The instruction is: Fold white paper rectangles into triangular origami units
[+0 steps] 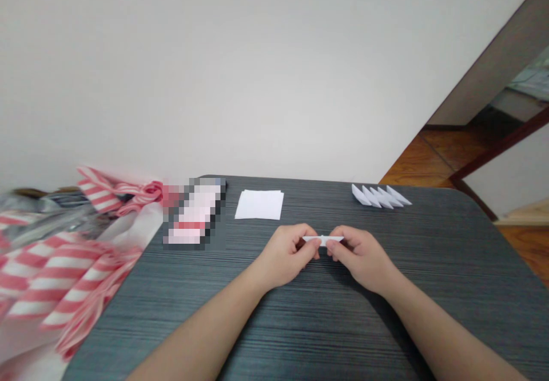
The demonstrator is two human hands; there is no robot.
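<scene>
Seen from the head camera, a person's bare left hand (283, 256) and right hand (358, 258) pinch a narrow folded white paper strip (322, 239) between their fingertips above a dark grey grained table (300, 335), beyond them a white paper stack (259, 205) and a row of folded white paper pieces (380, 196).

Soft, even indoor light on my feed, pale wall (274, 72) dull and glare-free, faint shadows under my left hand (285, 255) and right hand (360, 258), striped bag (55, 278) blurred at the left edge, table (171, 306) bowed by lens distortion
</scene>
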